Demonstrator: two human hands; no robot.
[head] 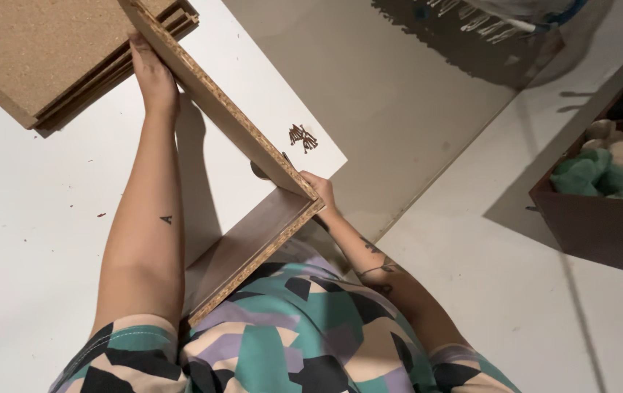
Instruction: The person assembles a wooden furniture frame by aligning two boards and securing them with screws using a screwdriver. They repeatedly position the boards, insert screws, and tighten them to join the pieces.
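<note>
Two chipboard panels meet at a right-angle corner over a white table [28,218]. The long panel [217,109] stands on edge, running from top left down to the corner. My left hand [153,76] grips it near its far end. The second panel [250,251], brown-faced, runs from the corner back toward my body. My right hand [320,191] holds the joined corner from the outside, fingers wrapped on the panels' ends.
A stack of chipboard panels [49,58] lies at the table's far left. A small pile of dark screws [302,137] sits on the table near its right edge. A dark box [602,225] with soft green and beige things stands on the floor at right.
</note>
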